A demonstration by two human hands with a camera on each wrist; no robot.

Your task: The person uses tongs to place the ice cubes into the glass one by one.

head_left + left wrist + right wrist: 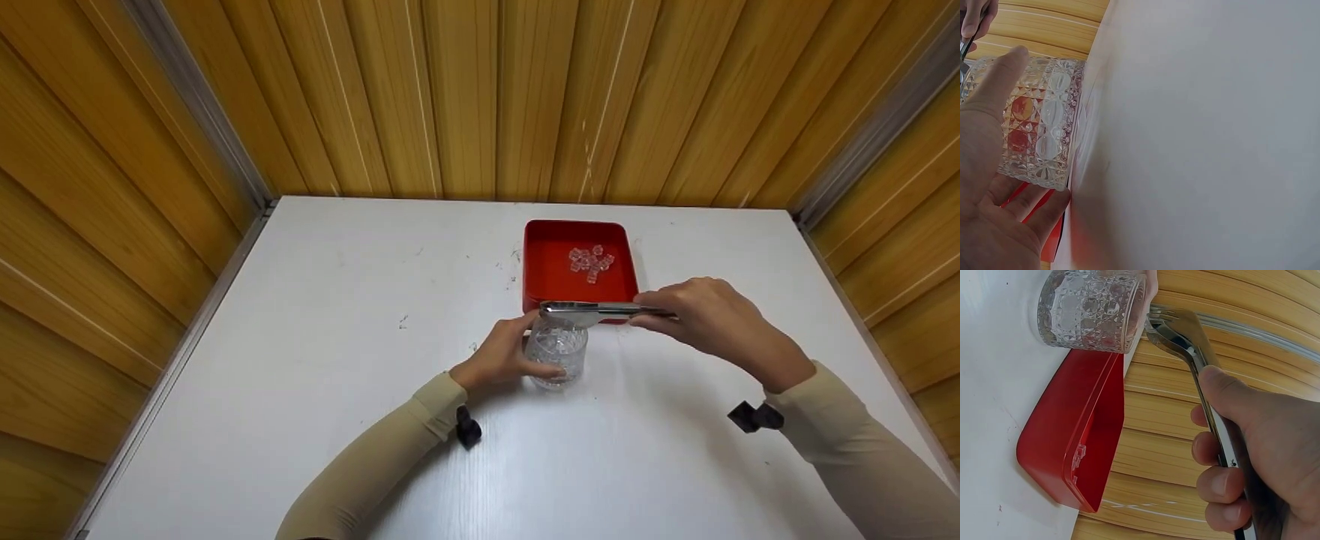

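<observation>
A clear cut-glass tumbler stands upright on the white table, in front of the red tray. My left hand holds it from the left side, thumb on the near face and fingers reaching round the far face. In my right hand I grip metal tongs by their handles. Their tips are right over the tumbler's rim, and the arms lie close together in the right wrist view. I cannot tell whether a cube sits between the tips. Several clear cubes lie in the tray.
The red square tray sits just behind the tumbler, its raised wall close to the glass. Wood-patterned panels enclose the white table at the back and sides.
</observation>
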